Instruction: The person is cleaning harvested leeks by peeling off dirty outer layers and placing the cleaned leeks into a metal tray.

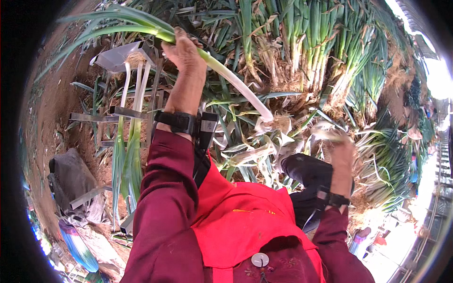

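Observation:
My left hand (185, 49), raised at the upper left, is closed around a long-stemmed green onion (240, 81) just below where its leaves part. The pale stem slopes down to the right, and the root end lies beside dry root fibres. At the right, above a dark-trousered knee, is my right hand (341, 145), blurred by motion. A pale smear shows at its fingers; whether it grips a strip of husk is not clear. Left of my forearm, several green onions (136, 88) rest in a metal frame (129, 113), roots up and leaves hanging down.
Bundles of unpeeled green onions (315, 53) stand along the far side. More lie in a heap (384, 169) at the right. Peeled husks (254, 155) litter the ground before me. A light plastic tray (115, 58) adjoins the frame; a grey cloth (76, 180) lies lower left.

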`<act>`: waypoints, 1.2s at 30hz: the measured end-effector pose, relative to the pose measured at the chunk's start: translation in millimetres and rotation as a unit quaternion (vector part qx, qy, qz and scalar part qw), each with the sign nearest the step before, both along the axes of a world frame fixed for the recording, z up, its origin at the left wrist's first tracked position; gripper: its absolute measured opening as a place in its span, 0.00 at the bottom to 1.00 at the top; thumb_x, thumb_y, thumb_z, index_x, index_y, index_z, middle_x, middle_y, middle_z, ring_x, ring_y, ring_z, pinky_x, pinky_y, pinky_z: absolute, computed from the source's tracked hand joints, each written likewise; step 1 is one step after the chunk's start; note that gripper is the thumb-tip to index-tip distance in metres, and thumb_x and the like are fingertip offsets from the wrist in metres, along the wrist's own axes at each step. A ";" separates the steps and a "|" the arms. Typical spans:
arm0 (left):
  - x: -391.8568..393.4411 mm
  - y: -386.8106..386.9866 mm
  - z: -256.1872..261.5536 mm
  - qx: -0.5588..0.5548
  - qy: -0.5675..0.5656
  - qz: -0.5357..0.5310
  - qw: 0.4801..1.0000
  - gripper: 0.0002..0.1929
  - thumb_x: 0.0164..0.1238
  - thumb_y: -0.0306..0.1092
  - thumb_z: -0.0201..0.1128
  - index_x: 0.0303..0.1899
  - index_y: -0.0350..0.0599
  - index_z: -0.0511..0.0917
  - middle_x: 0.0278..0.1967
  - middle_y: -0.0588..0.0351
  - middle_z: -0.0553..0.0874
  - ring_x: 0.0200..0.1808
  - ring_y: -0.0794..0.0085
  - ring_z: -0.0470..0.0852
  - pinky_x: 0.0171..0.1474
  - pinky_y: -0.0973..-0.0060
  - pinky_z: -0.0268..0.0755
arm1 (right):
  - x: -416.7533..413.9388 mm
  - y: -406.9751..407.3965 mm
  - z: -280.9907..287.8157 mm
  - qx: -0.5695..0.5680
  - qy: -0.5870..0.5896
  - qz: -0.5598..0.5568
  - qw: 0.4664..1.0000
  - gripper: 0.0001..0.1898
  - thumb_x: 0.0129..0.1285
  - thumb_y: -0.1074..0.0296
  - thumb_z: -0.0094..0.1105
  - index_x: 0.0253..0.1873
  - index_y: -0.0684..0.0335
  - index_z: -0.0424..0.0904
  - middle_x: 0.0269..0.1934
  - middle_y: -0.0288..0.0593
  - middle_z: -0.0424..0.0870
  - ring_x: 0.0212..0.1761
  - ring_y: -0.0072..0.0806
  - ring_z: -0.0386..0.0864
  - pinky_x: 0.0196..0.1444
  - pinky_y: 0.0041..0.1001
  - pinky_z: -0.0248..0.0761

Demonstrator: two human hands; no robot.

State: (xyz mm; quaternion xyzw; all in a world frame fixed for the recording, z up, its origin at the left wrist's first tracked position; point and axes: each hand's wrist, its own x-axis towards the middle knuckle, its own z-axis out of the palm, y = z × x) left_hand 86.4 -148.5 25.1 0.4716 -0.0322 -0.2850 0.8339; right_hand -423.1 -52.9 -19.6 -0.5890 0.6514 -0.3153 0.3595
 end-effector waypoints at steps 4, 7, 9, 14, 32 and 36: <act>-26.0 -4.1 -11.2 -0.052 0.005 -0.030 0.998 0.12 0.77 0.37 0.60 0.49 0.46 0.65 0.26 0.60 0.74 0.19 0.75 0.74 0.19 0.74 0.67 | 132.8 -17.2 2.6 0.050 -0.073 0.105 0.991 0.36 0.64 0.57 0.68 0.74 0.59 0.63 0.69 0.56 0.71 0.70 0.47 0.70 0.69 0.42 0.68; -23.3 -6.7 -12.3 -0.057 0.049 -0.068 0.995 0.13 0.77 0.38 0.60 0.48 0.47 0.64 0.24 0.60 0.72 0.19 0.72 0.74 0.19 0.72 0.67 | 189.8 -12.5 6.4 0.170 -0.118 0.265 0.942 0.30 0.68 0.53 0.61 0.71 0.60 0.68 0.58 0.47 0.82 0.55 0.36 0.80 0.61 0.36 0.73; -11.3 -8.5 -15.1 -0.046 0.092 -0.083 0.991 0.13 0.76 0.40 0.60 0.47 0.47 0.64 0.27 0.58 0.72 0.19 0.70 0.74 0.19 0.71 0.67 | 194.6 -10.7 10.1 0.223 -0.138 0.319 0.911 0.32 0.71 0.45 0.56 0.69 0.63 0.69 0.46 0.42 0.84 0.44 0.27 0.80 0.47 0.33 0.77; 11.1 -17.7 -29.8 -0.036 0.161 -0.076 0.983 0.13 0.76 0.38 0.60 0.46 0.45 0.64 0.32 0.53 0.73 0.20 0.70 0.73 0.21 0.74 0.70 | 184.6 21.9 23.0 0.292 -0.634 0.085 0.711 0.28 0.77 0.47 0.47 0.63 0.70 0.73 0.39 0.40 0.80 0.26 0.18 0.76 0.25 0.17 0.72; -67.3 -9.1 -10.9 -0.030 0.174 -0.248 0.953 0.15 0.78 0.45 0.57 0.48 0.43 0.69 0.29 0.56 0.76 0.27 0.68 0.78 0.31 0.64 0.76 | -29.2 92.0 102.9 -0.037 -0.395 -0.133 0.908 0.13 0.73 0.63 0.54 0.55 0.64 0.77 0.31 0.32 0.73 0.28 0.20 0.72 0.33 0.22 0.69; -91.9 3.9 -16.0 -0.065 0.204 -0.305 0.928 0.22 0.75 0.54 0.57 0.53 0.43 0.70 0.39 0.54 0.75 0.40 0.66 0.77 0.43 0.62 0.75 | 74.0 33.0 62.8 -0.079 0.182 0.081 0.977 0.23 0.67 0.67 0.64 0.64 0.67 0.72 0.58 0.52 0.78 0.59 0.36 0.77 0.62 0.35 0.70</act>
